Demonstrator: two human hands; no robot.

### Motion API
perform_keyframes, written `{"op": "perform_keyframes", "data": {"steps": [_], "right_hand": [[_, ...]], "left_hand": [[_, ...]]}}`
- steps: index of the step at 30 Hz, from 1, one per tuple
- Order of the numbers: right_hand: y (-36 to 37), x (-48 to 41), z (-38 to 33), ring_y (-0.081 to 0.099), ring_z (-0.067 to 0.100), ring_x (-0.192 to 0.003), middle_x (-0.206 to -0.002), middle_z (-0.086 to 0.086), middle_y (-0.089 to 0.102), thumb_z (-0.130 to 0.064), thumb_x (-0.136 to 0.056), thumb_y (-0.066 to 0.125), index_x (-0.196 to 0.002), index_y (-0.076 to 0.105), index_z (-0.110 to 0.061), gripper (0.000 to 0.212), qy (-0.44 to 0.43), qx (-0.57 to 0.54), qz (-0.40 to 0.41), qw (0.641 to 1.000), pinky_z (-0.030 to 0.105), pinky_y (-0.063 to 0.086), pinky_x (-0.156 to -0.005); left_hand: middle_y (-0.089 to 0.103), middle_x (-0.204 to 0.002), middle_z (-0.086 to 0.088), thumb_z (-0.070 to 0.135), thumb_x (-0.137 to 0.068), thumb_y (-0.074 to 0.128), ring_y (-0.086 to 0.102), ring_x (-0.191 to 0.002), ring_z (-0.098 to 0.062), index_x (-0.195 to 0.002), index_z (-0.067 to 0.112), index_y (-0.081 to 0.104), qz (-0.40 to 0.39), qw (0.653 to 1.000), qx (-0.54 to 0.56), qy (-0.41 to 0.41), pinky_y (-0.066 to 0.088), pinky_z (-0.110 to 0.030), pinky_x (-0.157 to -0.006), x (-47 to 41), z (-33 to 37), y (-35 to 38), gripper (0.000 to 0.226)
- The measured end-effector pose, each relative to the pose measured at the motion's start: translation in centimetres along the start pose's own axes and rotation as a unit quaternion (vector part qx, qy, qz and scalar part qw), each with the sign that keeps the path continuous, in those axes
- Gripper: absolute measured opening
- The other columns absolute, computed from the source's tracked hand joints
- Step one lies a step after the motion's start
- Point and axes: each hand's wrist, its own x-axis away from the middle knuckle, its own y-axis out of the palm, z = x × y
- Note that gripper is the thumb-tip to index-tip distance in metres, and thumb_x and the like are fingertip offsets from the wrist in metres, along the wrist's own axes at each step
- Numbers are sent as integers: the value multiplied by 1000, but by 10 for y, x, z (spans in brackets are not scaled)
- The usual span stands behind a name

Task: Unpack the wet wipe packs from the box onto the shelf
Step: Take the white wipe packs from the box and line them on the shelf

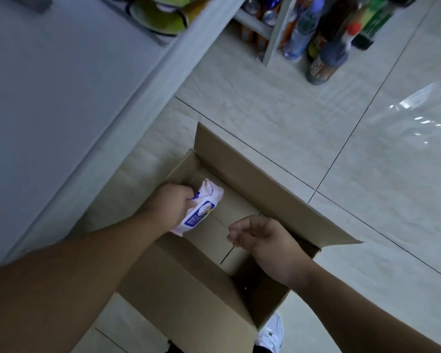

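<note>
Left hand [172, 203] is down in the open cardboard box [273, 197], fingers wrapped round a pink wet wipe pack [203, 208] at the box's nine o'clock wall. Right hand [261, 238] hovers over the middle, fingers loosely curled, holding nothing. White shelf [69, 98] at ten o'clock, bottles [326, 44] at one.

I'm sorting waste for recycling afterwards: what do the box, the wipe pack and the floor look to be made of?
The box looks like plain brown corrugated cardboard, matte, with creased flaps. The wipe pack in the left hand seems to be soft plastic film, pink and white with a blue printed label, crumpling under the grip. The floor looks like glossy pale tile, with dark joints and window glare.
</note>
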Motion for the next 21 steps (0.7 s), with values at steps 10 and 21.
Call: {"op": "perform_keyframes", "data": {"steps": [10, 21], "right_hand": [[-44, 92, -90, 69, 14, -79, -81, -2, 76, -21, -91, 74, -87, 75, -20, 4, -80, 31, 44, 995, 38, 54, -90], [-85, 264, -209, 67, 7, -75, -80, -10, 76, -24, -92, 70, -83, 73, -25, 10, -148, 100, 83, 980, 20, 50, -67]], "left_hand": [[50, -61, 4, 37, -99, 57, 49, -53, -3, -78, 10, 53, 23, 999, 15, 34, 28, -18, -48, 97, 82, -117, 35], [67, -84, -4, 45, -99, 52, 63, -71, -14, -79, 22, 53, 19, 993, -73, 94, 39, -28, -56, 273, 186, -275, 30]]}}
